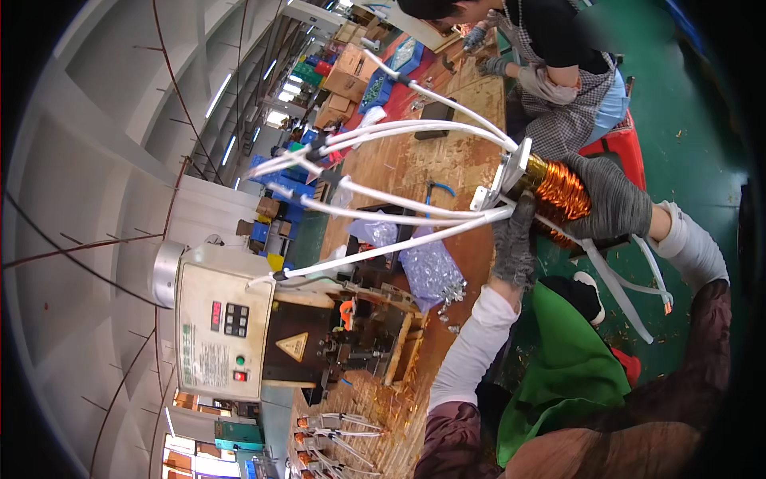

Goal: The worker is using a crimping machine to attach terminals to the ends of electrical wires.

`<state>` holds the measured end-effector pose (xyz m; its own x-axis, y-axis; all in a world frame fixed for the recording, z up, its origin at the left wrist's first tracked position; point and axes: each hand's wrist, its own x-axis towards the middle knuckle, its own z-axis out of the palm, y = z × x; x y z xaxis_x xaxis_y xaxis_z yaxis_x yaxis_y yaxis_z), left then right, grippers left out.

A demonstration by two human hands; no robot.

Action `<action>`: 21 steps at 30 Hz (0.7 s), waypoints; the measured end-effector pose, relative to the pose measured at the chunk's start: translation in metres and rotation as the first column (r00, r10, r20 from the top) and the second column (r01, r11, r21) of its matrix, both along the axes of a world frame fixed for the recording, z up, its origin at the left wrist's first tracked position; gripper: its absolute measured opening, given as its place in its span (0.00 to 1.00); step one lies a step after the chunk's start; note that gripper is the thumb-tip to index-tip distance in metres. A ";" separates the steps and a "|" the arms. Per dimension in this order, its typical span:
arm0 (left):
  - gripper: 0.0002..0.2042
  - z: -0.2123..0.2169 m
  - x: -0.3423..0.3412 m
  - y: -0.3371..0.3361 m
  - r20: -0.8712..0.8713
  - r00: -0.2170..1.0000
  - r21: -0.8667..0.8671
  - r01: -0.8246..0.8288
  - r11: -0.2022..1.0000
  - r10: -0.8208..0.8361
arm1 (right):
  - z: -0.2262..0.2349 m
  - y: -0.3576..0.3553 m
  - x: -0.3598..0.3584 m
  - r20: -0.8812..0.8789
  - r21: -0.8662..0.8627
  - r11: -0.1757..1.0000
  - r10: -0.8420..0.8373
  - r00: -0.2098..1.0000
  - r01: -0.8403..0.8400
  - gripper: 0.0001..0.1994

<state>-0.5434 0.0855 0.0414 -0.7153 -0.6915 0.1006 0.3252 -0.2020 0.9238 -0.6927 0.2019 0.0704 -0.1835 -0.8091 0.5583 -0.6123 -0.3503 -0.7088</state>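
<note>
A copper wire coil [561, 191] with a pale end plate [517, 169] is held up off the workbench. Several white sleeved leads [423, 128] fan out from the plate toward the left, banded with dark joints. My right hand [613, 198], in a grey knit glove, wraps round the winding. Under the plate, my left hand [515, 243], gloved alike, grips the coil's near side; its fingers are partly hidden behind the part. Loose white sleeves [614, 279] hang below my right hand, one ending in bare copper.
On the wooden workbench [467, 263] stands a machine with a control box [223, 323]. A plastic bag of metal parts [431, 267] lies beside it. Similar coils with leads [319, 439] sit at the bench's lower end. A co-worker [550, 72] sits at the far side.
</note>
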 end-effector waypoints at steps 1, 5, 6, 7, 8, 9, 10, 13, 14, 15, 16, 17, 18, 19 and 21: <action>0.27 -0.010 0.011 -0.039 0.041 0.998 -0.016 -0.037 0.999 0.037 | -0.004 -0.035 0.003 0.002 0.062 0.997 0.036 0.999 -0.036 0.32; 0.25 -0.036 -0.030 -0.090 0.014 1.000 0.134 0.012 0.991 -0.014 | -0.014 -0.080 -0.024 0.050 0.160 0.986 -0.053 0.997 0.044 0.33; 0.25 -0.048 -0.036 -0.114 0.056 0.998 0.104 -0.015 0.994 0.009 | -0.018 -0.098 -0.030 0.050 0.167 0.985 -0.052 0.997 0.043 0.33; 0.25 -0.054 -0.035 -0.138 0.028 0.999 0.139 0.012 0.990 -0.016 | -0.016 -0.120 -0.033 0.026 0.215 0.976 -0.044 0.999 0.037 0.33; 0.26 -0.057 -0.041 -0.155 -0.004 0.999 0.179 0.054 0.982 -0.054 | -0.015 -0.139 -0.037 0.001 0.268 0.962 -0.049 0.999 0.047 0.32; 0.26 -0.059 -0.044 -0.171 0.002 0.999 0.172 0.045 0.984 -0.046 | -0.015 -0.159 -0.041 -0.003 0.280 0.959 -0.053 0.999 0.051 0.32; 0.26 -0.062 -0.047 -0.184 0.012 0.999 0.175 0.034 0.984 -0.037 | -0.019 -0.178 -0.045 -0.060 0.283 0.954 -0.081 0.995 0.095 0.32; 0.31 -0.066 -0.066 -0.238 -0.086 0.992 0.242 0.113 0.964 -0.095 | -0.012 -0.230 -0.048 -0.197 0.346 0.915 -0.145 0.970 0.207 0.31; 0.32 -0.067 -0.067 -0.257 -0.127 0.982 0.222 0.165 0.961 -0.140 | -0.008 -0.247 -0.044 -0.192 0.391 0.897 -0.142 0.971 0.209 0.31; 0.33 -0.069 -0.068 -0.272 -0.121 0.986 0.244 0.138 0.960 -0.111 | -0.002 -0.264 -0.041 -0.244 0.428 0.870 -0.148 0.958 0.243 0.31; 0.34 -0.070 -0.072 -0.285 -0.113 0.990 0.272 0.116 0.955 -0.088 | -0.001 -0.283 -0.040 -0.294 0.467 0.838 -0.154 0.943 0.283 0.31; 0.35 -0.072 -0.075 -0.301 -0.136 0.989 0.325 0.101 0.940 -0.059 | 0.000 -0.299 -0.036 -0.338 0.478 0.808 -0.192 0.921 0.344 0.30; 0.35 -0.075 -0.078 -0.315 -0.181 0.982 0.341 0.111 0.933 -0.050 | 0.001 -0.319 -0.035 -0.371 0.532 0.773 -0.156 0.916 0.347 0.31; 0.35 -0.081 -0.075 -0.331 -0.201 0.979 0.383 0.114 0.917 -0.038 | -0.001 -0.336 -0.031 -0.371 0.546 0.767 -0.139 0.918 0.337 0.31; 0.35 -0.090 -0.075 -0.348 -0.223 0.974 0.436 0.133 0.890 -0.036 | -0.006 -0.358 -0.028 -0.376 0.570 0.748 -0.130 0.918 0.339 0.31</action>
